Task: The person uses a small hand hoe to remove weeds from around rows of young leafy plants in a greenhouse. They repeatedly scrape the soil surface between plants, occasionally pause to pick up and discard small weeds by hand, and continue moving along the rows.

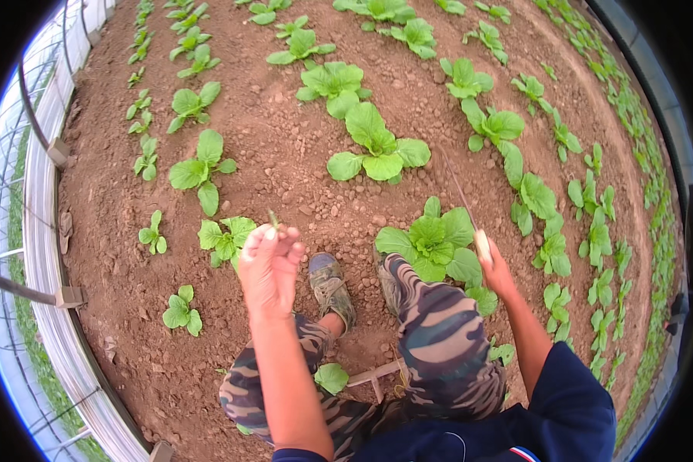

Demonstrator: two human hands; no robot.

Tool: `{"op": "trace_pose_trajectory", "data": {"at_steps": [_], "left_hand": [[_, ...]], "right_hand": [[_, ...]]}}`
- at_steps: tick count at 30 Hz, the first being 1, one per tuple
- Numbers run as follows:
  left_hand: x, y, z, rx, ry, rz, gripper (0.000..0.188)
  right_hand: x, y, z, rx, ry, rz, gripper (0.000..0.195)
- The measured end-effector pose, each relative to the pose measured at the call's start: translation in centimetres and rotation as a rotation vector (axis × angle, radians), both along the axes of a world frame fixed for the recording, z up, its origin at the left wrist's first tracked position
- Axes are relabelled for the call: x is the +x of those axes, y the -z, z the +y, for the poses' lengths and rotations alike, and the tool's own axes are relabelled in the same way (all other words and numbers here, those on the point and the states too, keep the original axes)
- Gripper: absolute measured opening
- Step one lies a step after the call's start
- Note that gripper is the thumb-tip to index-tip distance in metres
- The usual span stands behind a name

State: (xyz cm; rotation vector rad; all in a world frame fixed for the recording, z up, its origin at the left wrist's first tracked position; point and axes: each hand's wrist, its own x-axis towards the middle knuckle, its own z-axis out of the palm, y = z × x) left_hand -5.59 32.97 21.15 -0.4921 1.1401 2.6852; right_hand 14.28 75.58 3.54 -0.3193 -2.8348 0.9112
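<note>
My left hand is raised over the soil with its fingertips pinched around a small green sprig. Just behind that hand grows a leafy green seedling, partly covered by it. In my right hand is the pale wooden handle of a hand tool with a long, thin metal shaft. The shaft points up and away over bare soil; its tip is hard to make out. A large leafy brassica-like plant grows between my right foot and the tool.
Rows of leafy plants run away across brown soil. My shoe is planted between plants. Part of a wooden stool shows beneath me. A ribbed greenhouse side wall with curved metal hoops bounds the left.
</note>
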Motion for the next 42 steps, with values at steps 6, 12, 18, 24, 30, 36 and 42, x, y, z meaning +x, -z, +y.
{"op": "trace_pose_trajectory", "data": {"at_steps": [6,12,18,24,30,36,42], "left_hand": [[4.6,-6.5,-5.2,-0.24,-0.008,0.126,0.011],[8.1,-6.1,-7.2,-0.455,-0.107,0.131,0.016],[6.8,-5.1,-7.0,-0.667,-0.209,0.162,0.02],[6.0,-5.6,-5.8,-0.761,-0.191,0.194,0.021],[5.0,-5.8,-4.1,-0.837,-0.126,0.165,0.019],[4.9,-6.2,-3.8,-0.851,-0.105,0.159,0.018],[5.1,-6.3,-3.9,-0.807,-0.105,0.132,0.021]], "right_hand": [[14.9,-3.1,1.0,0.051,0.123,-0.289,0.059],[16.2,-7.0,-3.1,-0.777,0.586,-0.315,0.054],[5.8,-0.6,-1.0,-0.308,0.257,-0.156,0.053],[-9.0,-1.0,-2.8,-0.306,0.262,-0.017,0.054],[-22.2,-2.8,-5.0,-0.436,0.251,-0.075,0.052],[-19.6,-0.5,-5.1,-0.277,0.211,-0.264,0.052],[-4.3,-0.8,-3.8,-0.24,0.17,-0.262,0.051]]}}
